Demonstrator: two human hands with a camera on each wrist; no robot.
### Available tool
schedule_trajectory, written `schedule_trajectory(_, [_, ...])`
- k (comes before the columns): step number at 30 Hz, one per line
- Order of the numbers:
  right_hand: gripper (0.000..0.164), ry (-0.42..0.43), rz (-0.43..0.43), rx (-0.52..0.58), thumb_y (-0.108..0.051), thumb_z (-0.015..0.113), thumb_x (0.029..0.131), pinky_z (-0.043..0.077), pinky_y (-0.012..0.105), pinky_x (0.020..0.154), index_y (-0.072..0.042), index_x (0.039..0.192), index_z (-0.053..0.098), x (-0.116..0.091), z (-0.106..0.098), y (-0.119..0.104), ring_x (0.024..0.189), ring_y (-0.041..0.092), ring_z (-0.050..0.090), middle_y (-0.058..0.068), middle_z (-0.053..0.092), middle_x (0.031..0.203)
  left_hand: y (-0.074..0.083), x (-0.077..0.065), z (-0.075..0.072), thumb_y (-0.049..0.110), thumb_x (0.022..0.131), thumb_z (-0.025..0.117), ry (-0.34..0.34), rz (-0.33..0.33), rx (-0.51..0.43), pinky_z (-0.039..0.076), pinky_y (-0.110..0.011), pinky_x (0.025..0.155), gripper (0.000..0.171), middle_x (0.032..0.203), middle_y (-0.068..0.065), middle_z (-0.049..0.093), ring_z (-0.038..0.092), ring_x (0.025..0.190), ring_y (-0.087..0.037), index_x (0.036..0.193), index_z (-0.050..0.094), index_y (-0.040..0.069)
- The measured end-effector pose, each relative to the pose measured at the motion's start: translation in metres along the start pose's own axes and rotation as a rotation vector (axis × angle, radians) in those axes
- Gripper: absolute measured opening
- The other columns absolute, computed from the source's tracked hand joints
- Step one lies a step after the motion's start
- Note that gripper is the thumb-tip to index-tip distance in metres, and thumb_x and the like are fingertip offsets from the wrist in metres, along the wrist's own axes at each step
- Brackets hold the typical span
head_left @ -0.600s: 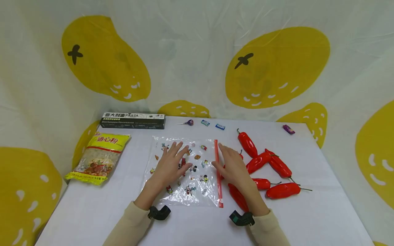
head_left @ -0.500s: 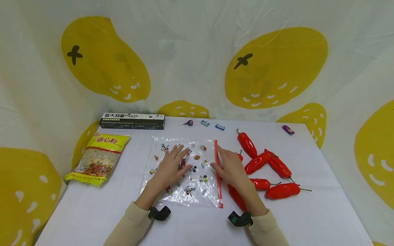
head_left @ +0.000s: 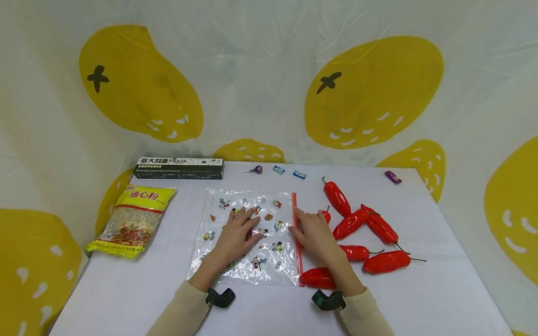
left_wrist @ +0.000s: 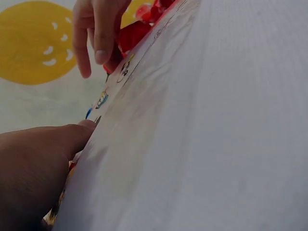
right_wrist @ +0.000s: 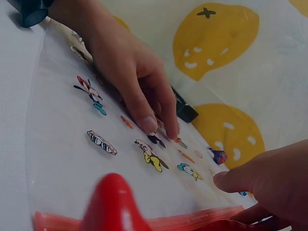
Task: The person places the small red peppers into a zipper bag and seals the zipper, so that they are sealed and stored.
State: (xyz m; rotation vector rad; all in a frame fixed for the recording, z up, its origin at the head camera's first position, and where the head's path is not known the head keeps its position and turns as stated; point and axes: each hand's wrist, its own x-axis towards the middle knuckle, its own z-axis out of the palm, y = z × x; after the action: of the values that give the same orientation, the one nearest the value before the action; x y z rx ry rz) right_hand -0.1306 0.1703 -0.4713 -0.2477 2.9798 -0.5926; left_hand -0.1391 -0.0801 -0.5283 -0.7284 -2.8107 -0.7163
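Observation:
A clear zip bag [head_left: 269, 273] printed with small cartoon figures lies flat on the white table, its red zip edge [head_left: 299, 261] to the right. My left hand [head_left: 236, 235] rests on the middle of the bag with fingers spread. By the zip edge is my right hand [head_left: 317, 235], its index finger and thumb reaching over the red strip. In the left wrist view, the right hand's fingers [left_wrist: 102, 43] point downward with nothing between them. One red chili pepper [head_left: 318, 278] lies beside the zip's near end, partly behind the right wrist.
Several more red peppers [head_left: 380, 227] lie right of the bag. Along the back are a pasta box [head_left: 178, 169], a lollipop [head_left: 258, 170], two small wrapped candies [head_left: 299, 174] and a purple candy [head_left: 393, 177]. A yellow macaroni packet [head_left: 133, 219] lies at left.
Both hands have shifted slightly toward me, the left one now lower on the bag. The pepper by my right wrist has turned from slanted to nearly sideways, its tip at the zip edge.

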Motion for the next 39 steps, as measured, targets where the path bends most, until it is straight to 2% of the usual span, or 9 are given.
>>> schedule_trajectory(2, [0.069, 0.011, -0.005, 0.012, -0.038, 0.072, 0.079, 0.022, 0.058, 0.114, -0.013, 0.137, 0.046, 0.0002, 0.0003, 0.0009, 0.110, 0.027, 0.059, 0.008, 0.067, 0.112, -0.0013, -0.0004, 0.0026, 0.048, 0.088, 0.058, 0.002, -0.012, -0.022, 0.018, -0.058, 0.115, 0.050, 0.148, -0.007, 0.041, 0.031, 0.140, -0.035, 0.129, 0.057, 0.019])
schedule_trajectory(3, [0.067, 0.018, 0.000, 0.026, -0.038, 0.073, 0.079, 0.030, 0.055, 0.111, -0.014, 0.136, 0.048, 0.0001, 0.0001, 0.0010, 0.106, 0.025, 0.060, 0.007, 0.067, 0.110, -0.0018, -0.0004, 0.0035, 0.048, 0.088, 0.059, 0.002, -0.017, -0.032, 0.017, -0.058, 0.115, 0.050, 0.148, -0.007, 0.041, 0.031, 0.140, -0.034, 0.129, 0.057, 0.019])
schedule_trajectory(7, [0.059, 0.038, 0.020, 0.134, -0.034, 0.072, 0.081, 0.055, 0.034, 0.084, -0.017, 0.133, 0.051, -0.0004, -0.0019, -0.0005, 0.090, 0.017, 0.058, 0.003, 0.066, 0.103, -0.0031, 0.0001, 0.0054, 0.044, 0.088, 0.060, 0.017, -0.028, -0.073, 0.016, -0.057, 0.116, 0.045, 0.147, -0.007, 0.042, 0.030, 0.141, -0.034, 0.126, 0.060, 0.020])
schedule_trajectory(9, [0.056, 0.028, 0.033, 0.195, -0.034, 0.071, 0.082, 0.055, 0.024, 0.065, -0.020, 0.133, 0.052, 0.0000, -0.0029, -0.0008, 0.084, 0.013, 0.056, 0.000, 0.066, 0.102, -0.0026, 0.0007, 0.0046, 0.042, 0.088, 0.062, 0.032, -0.027, -0.091, 0.016, -0.058, 0.115, 0.041, 0.146, -0.008, 0.043, 0.032, 0.140, -0.034, 0.123, 0.062, 0.020])
schedule_trajectory(14, [0.049, -0.029, 0.036, 0.265, -0.032, 0.069, 0.084, 0.049, 0.021, 0.050, -0.024, 0.130, 0.056, 0.0022, -0.0039, 0.0006, 0.068, 0.012, 0.054, -0.003, 0.064, 0.086, -0.0017, 0.0025, 0.0027, 0.038, 0.086, 0.066, 0.075, -0.008, -0.114, 0.019, -0.059, 0.114, 0.034, 0.142, -0.011, 0.048, 0.037, 0.137, -0.036, 0.115, 0.067, 0.019])
schedule_trajectory(18, [0.041, -0.046, 0.038, 0.296, -0.028, 0.067, 0.086, 0.048, 0.021, 0.050, -0.021, 0.127, 0.060, 0.0034, -0.0027, 0.0023, 0.064, 0.012, 0.053, -0.002, 0.065, 0.083, -0.0029, 0.0022, 0.0027, 0.036, 0.085, 0.068, 0.101, 0.000, -0.114, 0.022, -0.060, 0.112, 0.032, 0.140, -0.010, 0.051, 0.040, 0.135, -0.036, 0.112, 0.069, 0.020])
schedule_trajectory(22, [0.038, -0.043, 0.063, 0.336, -0.025, 0.067, 0.086, 0.049, 0.020, 0.054, -0.021, 0.124, 0.061, 0.0041, -0.0018, 0.0046, 0.071, 0.011, 0.054, -0.002, 0.067, 0.092, -0.0044, 0.0011, 0.0024, 0.034, 0.084, 0.069, 0.120, -0.003, -0.124, 0.024, -0.059, 0.112, 0.029, 0.138, -0.009, 0.053, 0.042, 0.134, -0.034, 0.109, 0.071, 0.020])
schedule_trajectory(31, [0.032, -0.083, 0.104, 0.469, -0.026, 0.066, 0.087, 0.050, 0.023, 0.056, -0.021, 0.119, 0.065, 0.0032, -0.0087, 0.0060, 0.073, 0.016, 0.056, 0.000, 0.067, 0.093, -0.0066, 0.0008, 0.0034, 0.033, 0.083, 0.070, 0.156, -0.023, -0.127, 0.026, -0.056, 0.112, 0.016, 0.134, -0.006, 0.057, 0.045, 0.132, -0.031, 0.096, 0.074, 0.023])
schedule_trajectory(39, [0.031, -0.063, 0.071, 0.458, -0.025, 0.065, 0.088, 0.051, 0.021, 0.057, -0.020, 0.118, 0.065, 0.0020, -0.0089, 0.0048, 0.076, 0.016, 0.056, 0.000, 0.069, 0.099, -0.0083, 0.0014, 0.0072, 0.030, 0.084, 0.069, 0.206, 0.012, -0.112, 0.029, -0.057, 0.108, 0.006, 0.127, -0.005, 0.062, 0.049, 0.128, -0.032, 0.082, 0.069, 0.024])
